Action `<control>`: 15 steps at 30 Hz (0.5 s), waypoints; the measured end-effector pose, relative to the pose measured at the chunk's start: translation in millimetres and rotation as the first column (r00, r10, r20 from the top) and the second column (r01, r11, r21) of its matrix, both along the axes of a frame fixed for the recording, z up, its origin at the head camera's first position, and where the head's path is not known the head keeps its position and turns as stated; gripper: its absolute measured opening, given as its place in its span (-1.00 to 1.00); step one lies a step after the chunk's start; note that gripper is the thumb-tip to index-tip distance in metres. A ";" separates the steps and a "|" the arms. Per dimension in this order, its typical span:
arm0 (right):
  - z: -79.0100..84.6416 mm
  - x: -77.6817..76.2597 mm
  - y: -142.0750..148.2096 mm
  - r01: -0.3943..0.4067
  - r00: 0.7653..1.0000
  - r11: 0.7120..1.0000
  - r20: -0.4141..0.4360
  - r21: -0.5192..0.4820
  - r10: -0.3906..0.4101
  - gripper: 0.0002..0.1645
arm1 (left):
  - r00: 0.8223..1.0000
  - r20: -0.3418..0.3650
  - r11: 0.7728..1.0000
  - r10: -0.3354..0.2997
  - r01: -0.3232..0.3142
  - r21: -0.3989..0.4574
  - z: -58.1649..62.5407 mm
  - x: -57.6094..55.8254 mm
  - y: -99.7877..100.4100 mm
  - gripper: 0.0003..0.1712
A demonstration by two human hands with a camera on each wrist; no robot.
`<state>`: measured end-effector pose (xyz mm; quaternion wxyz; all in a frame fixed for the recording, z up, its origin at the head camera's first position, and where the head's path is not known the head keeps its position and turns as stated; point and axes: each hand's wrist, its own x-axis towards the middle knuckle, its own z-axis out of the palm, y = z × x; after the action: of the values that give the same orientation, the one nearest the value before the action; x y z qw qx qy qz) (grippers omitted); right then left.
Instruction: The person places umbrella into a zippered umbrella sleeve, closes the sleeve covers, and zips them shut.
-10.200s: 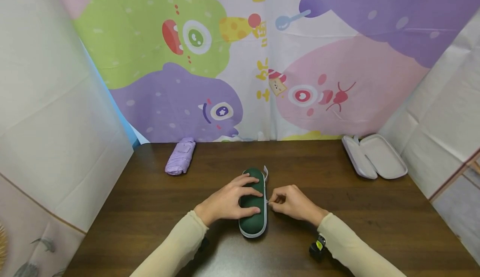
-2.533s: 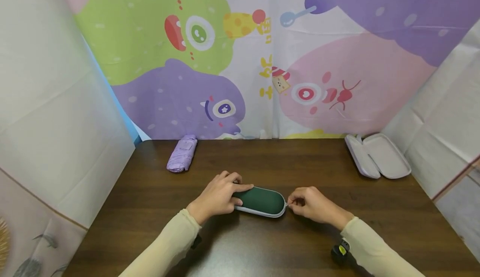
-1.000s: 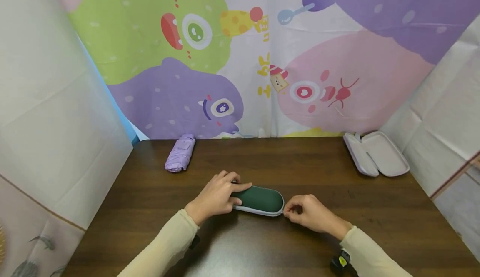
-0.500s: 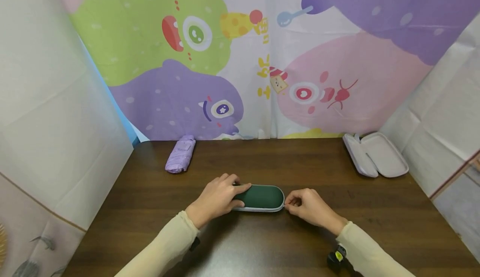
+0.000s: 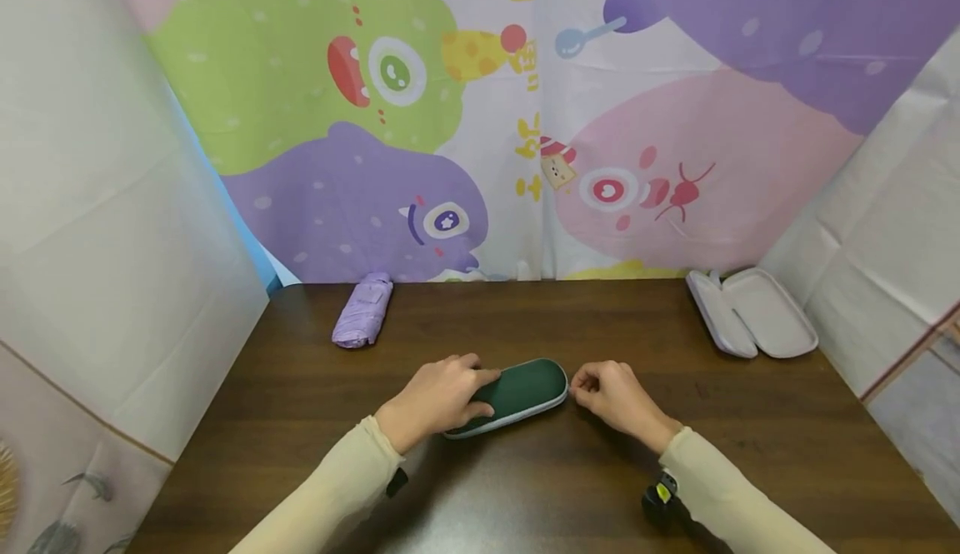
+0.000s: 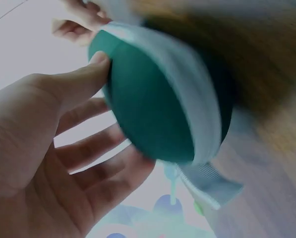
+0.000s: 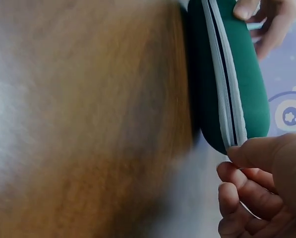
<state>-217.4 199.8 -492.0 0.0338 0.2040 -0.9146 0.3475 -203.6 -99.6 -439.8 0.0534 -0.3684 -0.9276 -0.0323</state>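
A dark green zip case (image 5: 528, 386) with a pale grey zipper band lies slantwise on the table, its right end farther away. My left hand (image 5: 438, 396) grips its left end, thumb on one side and fingers round the other in the left wrist view. A grey fabric loop (image 6: 209, 183) sticks out of that end. At the right end my right hand (image 5: 618, 396) pinches the zipper pull, which the fingertips mostly hide. In the right wrist view a thin dark gap (image 7: 226, 74) runs between the zipper's two edges along the near side.
A folded lilac umbrella (image 5: 363, 311) lies at the back left of the brown wooden table (image 5: 510, 496). At the back right stands an opened pale case (image 5: 768, 312), its two halves spread. A cartoon-print cloth (image 5: 510, 121) hangs behind the table's far edge.
Earlier the case pointed away from me; it has since turned sideways. Over the last second its right end has swung away from me, and my right hand has moved with it, still pinching the pull.
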 end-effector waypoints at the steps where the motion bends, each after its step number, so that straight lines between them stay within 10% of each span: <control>1: -0.2 -2.3 0.1 0.006 1.000 1.000 0.004 0.001 -0.006 -0.85 | 0.999 0.040 1.000 -0.004 0.004 0.005 1.8 -0.2 0.0 -0.42; 9: -4.1 -22.1 -2.0 -0.003 1.000 1.000 -0.023 -0.012 0.003 -0.88 | 0.940 0.338 0.992 -0.042 -0.001 0.127 10.3 -2.3 -1.8 -0.41; 15: -6.1 -35.1 -7.8 -0.026 0.998 1.000 -0.057 -0.013 0.025 -0.95 | 0.898 0.430 0.980 -0.097 0.010 0.199 8.9 -3.9 -3.2 -0.35</control>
<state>-252.5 192.0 -498.1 0.0565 0.2251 -0.9082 0.3483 -207.5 -102.9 -430.9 -0.1217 -0.3703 -0.8979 -0.2048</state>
